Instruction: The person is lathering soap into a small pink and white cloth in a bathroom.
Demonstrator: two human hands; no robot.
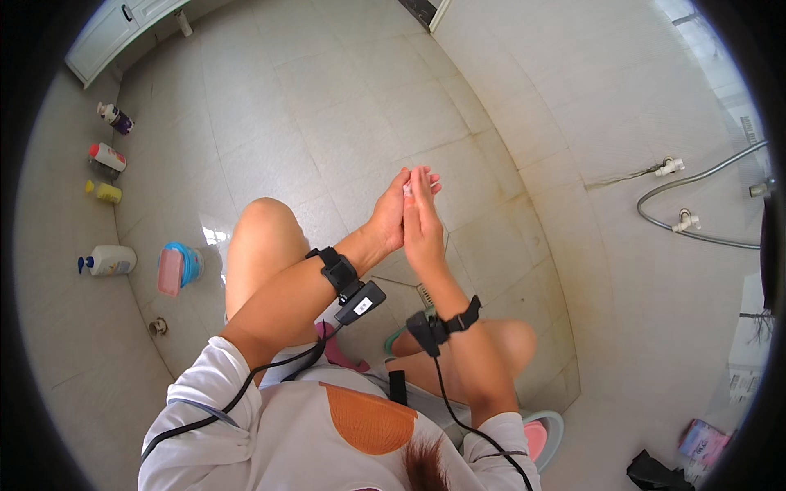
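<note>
My left hand (388,212) and my right hand (425,230) are pressed palm to palm above the tiled floor. A little whitish lather-like stuff (408,189) shows between them near the fingers. Whether anything solid lies between the palms is hidden. The right hand's fingers point away from me, fairly straight. Around my left wrist a black strap holds a small black device (361,302) with a cable. A similar device (425,330) is strapped to my right wrist. Below the hands, a floor drain grate (425,296) is partly covered by my right forearm.
Along the left wall stand a white pump bottle (113,261), a yellow bottle (108,193), a red-capped bottle (112,158) and a dark-labelled pump bottle (116,119). A blue tub (191,261) with a pink box is nearer. Basins (556,433) stand behind right; a metal hose (666,187) hangs right.
</note>
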